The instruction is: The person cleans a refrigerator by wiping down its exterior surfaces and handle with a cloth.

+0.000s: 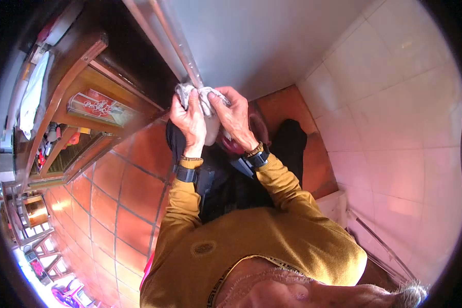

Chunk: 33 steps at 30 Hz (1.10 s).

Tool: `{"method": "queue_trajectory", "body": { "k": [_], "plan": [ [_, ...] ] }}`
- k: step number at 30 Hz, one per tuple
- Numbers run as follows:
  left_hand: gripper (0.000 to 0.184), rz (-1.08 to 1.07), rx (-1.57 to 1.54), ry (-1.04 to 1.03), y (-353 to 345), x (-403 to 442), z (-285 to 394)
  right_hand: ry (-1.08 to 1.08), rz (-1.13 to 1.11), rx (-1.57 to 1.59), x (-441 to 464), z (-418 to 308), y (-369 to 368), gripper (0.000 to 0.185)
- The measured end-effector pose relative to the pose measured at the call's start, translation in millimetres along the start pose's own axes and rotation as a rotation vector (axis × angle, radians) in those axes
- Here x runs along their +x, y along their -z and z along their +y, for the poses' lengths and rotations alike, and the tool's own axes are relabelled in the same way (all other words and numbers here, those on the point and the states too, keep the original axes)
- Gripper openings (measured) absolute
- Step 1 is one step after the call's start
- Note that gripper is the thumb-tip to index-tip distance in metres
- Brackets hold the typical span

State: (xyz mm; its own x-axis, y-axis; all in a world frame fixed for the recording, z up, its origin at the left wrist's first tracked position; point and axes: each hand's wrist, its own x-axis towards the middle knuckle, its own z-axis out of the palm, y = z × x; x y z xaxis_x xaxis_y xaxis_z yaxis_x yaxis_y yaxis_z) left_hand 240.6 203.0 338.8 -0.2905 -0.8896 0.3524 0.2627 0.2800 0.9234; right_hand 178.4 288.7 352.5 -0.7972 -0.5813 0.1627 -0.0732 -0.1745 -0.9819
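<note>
Both hands hold one crumpled whitish cloth (205,102) against the lower end of a long metal edge strip (182,46). My left hand (190,123) grips the cloth's left part, thumb pointing up along it. On the right side, my right hand (234,118) pinches the cloth between thumb and fingers. Some of the cloth hangs between the two hands. Just below and behind my right hand is a reddish round object (232,145), partly hidden by the hand and wrist.
A grey panel (241,41) rises beyond the strip. White tiled wall (380,108) stands at right. At left is a wooden cabinet (77,77) with an open compartment of small items. Terracotta tiles (118,205) cover the floor. A metal rod (382,244) lies at lower right.
</note>
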Motion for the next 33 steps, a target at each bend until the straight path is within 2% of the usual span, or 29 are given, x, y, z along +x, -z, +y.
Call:
{"method": "queue_trajectory", "body": {
  "k": [3,7,10,13,15,17,18,21,24,27,29,31,33],
  "plan": [
    [0.011,-0.023,-0.127,0.065,0,0,-2,-0.055,-0.013,-0.020,-2,2,1,0.022],
    [0.012,0.027,-0.015,0.015,-2,4,3,0.061,0.021,-0.013,6,5,-1,0.023],
    [0.014,-0.014,0.039,-0.062,-1,12,23,0.050,-0.005,-0.023,5,-9,3,0.025],
    [0.013,0.040,-0.019,-0.055,-6,7,20,0.055,-0.001,-0.070,6,-11,3,0.023],
    [0.012,0.054,0.143,-0.043,-2,1,15,0.065,-0.023,-0.071,6,-3,3,0.022],
    [0.011,0.062,0.099,-0.013,-1,-3,1,0.047,-0.003,-0.150,4,4,3,0.021],
    [0.010,0.072,-0.044,0.011,-3,-3,-8,0.010,-0.018,-0.067,2,3,3,0.021],
    [0.011,0.068,0.056,-0.055,-4,9,12,-0.013,-0.052,-0.094,0,-7,6,0.022],
    [0.011,0.073,0.027,-0.066,-10,18,22,0.035,-0.078,-0.058,1,-21,2,0.018],
    [0.011,0.079,0.130,-0.072,-9,12,24,0.044,-0.035,-0.019,4,-14,0,0.020],
    [0.012,0.104,0.097,-0.064,-10,8,19,0.087,-0.030,-0.045,6,4,1,0.020],
    [0.011,0.116,0.103,-0.005,-10,3,15,0.042,-0.016,-0.099,5,5,4,0.019],
    [0.010,0.098,-0.016,-0.002,-10,2,5,-0.003,0.001,-0.101,4,-3,2,0.018]
  ]
}}
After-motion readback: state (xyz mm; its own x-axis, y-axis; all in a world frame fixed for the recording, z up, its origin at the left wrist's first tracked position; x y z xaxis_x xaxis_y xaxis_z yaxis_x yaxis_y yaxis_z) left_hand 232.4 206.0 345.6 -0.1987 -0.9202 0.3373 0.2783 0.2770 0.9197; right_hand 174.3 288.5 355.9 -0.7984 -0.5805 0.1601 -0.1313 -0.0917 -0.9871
